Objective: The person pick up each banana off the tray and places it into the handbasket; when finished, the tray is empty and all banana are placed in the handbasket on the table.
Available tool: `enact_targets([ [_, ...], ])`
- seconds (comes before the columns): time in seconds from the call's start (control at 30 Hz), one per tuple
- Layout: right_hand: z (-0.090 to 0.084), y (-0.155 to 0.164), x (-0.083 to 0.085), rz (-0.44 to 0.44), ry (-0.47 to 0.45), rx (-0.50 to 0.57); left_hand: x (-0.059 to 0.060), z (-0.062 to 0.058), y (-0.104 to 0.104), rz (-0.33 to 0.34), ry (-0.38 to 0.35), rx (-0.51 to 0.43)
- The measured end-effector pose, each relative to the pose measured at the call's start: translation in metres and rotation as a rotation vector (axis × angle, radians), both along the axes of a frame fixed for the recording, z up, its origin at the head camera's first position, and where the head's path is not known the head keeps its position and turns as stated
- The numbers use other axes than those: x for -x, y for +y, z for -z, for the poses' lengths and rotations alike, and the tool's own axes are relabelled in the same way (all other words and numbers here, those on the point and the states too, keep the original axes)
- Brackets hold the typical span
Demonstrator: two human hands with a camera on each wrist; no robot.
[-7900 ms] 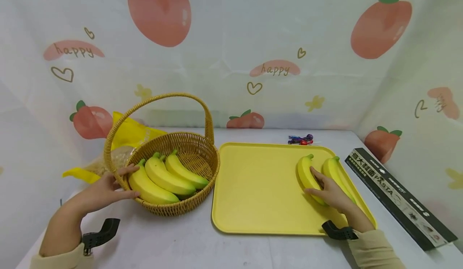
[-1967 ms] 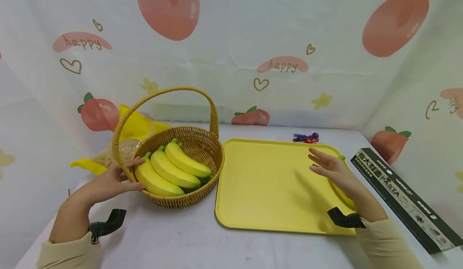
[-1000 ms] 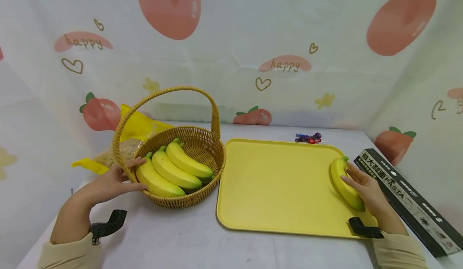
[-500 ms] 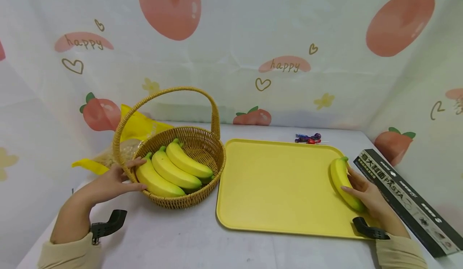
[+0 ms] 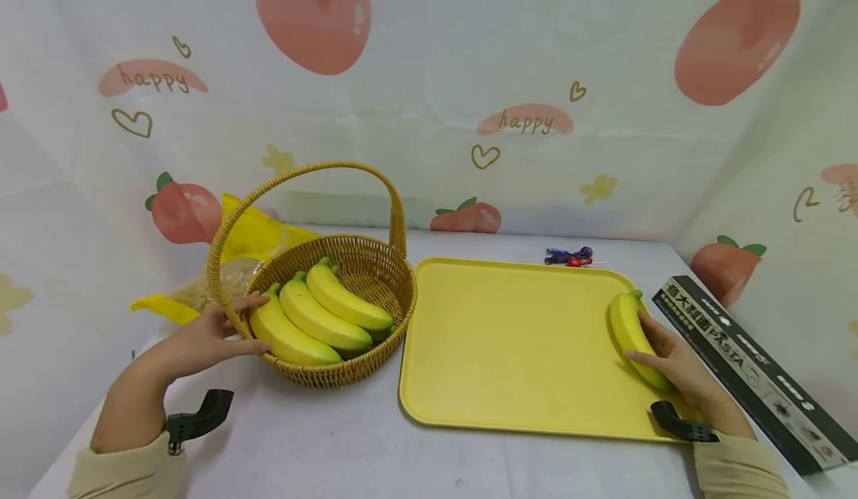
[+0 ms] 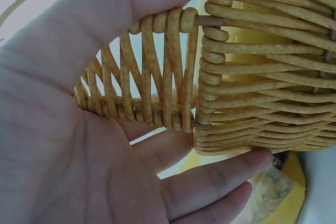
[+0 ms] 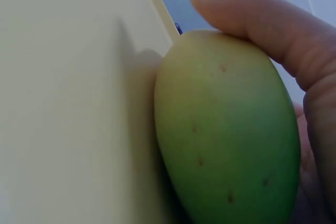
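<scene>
At the head view's left, my left hand (image 5: pixel 201 344) grips the wicker basket (image 5: pixel 395 290) where its handle meets the rim. Thumb and fingers lie on opposite sides of the weave (image 6: pixel 168 72) in the left wrist view. Several yellow bananas (image 5: pixel 320 322) with green tips lie inside the basket, partly overlapping. On the right side of the yellow tray (image 5: pixel 509 350), my right hand (image 5: pixel 685 369) holds a single banana (image 5: pixel 628 329) between thumb and fingers. The right wrist view shows the banana's green end (image 7: pixel 226 129) close beside the tray surface, with the thumb over it; most fingers are hidden.
A pasta box (image 5: pixel 751 372) lies slanted beside the tray's right edge. Wrapped lollipops (image 5: pixel 570 257) are behind the tray. A yellow bag (image 5: pixel 258 231) sits behind the basket, near a patterned cloth backdrop.
Earlier two bananas lay on the tray; one is gone from there. My right hand, unfolded above the tray two seconds ago, has come down and taken hold of the other. My left hand has stayed put.
</scene>
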State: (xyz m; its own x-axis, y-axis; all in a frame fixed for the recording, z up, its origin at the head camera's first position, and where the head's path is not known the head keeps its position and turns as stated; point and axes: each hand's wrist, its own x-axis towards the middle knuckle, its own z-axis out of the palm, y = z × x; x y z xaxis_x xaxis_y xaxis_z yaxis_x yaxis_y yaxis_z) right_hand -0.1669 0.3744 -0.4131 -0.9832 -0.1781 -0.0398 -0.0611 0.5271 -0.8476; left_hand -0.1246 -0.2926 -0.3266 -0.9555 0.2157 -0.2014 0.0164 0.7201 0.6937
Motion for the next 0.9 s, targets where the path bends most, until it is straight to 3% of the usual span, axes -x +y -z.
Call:
enact_targets([
  [0.63,-0.006,-0.003,0.001,-0.005,-0.012,-0.029,0.0,0.0,-0.001,0.013,0.002,0.001],
  [0.9,-0.016,-0.011,-0.001,-0.039,0.031,-0.045,0.001,0.0,-0.001,0.027,0.012,-0.021],
])
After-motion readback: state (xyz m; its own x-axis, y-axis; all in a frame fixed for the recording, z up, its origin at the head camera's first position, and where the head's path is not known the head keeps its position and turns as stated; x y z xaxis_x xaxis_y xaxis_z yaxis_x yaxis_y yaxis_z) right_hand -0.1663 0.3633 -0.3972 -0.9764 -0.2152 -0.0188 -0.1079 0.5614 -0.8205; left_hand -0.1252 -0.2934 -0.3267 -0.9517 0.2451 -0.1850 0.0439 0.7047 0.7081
